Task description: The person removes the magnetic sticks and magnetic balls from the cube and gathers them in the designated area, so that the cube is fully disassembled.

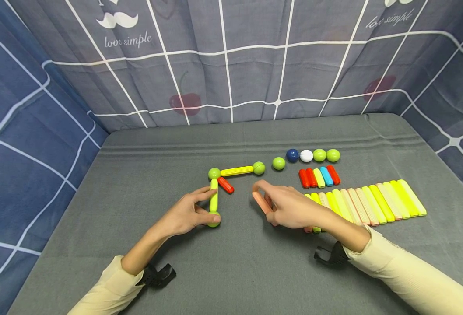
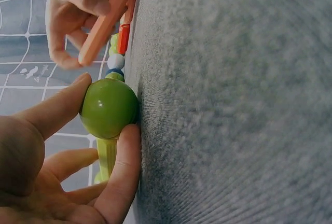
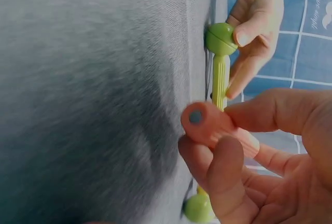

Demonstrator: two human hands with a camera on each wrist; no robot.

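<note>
My left hand (image 1: 184, 213) pinches a green ball (image 2: 109, 108) between thumb and finger, its other fingers beside the yellow-green building rod (image 1: 214, 199) joined to that ball. This rod leads away to a second green ball (image 1: 214, 173), where a yellow rod (image 1: 236, 171) and a short red rod (image 1: 226, 185) also meet. A third green ball (image 1: 259, 167) caps the yellow rod's other end. To the right, my right hand (image 1: 290, 206) grips an orange building rod (image 1: 261, 203) above the table. A grey round dot shows in the orange rod's end in the right wrist view.
Right of the joined pieces lie a loose green ball (image 1: 278, 163) and a row of blue, white and green balls (image 1: 306, 155). Several short coloured rods (image 1: 319, 178) sit below them. A long row of yellow and pinkish rods (image 1: 367, 204) extends beneath my right forearm.
</note>
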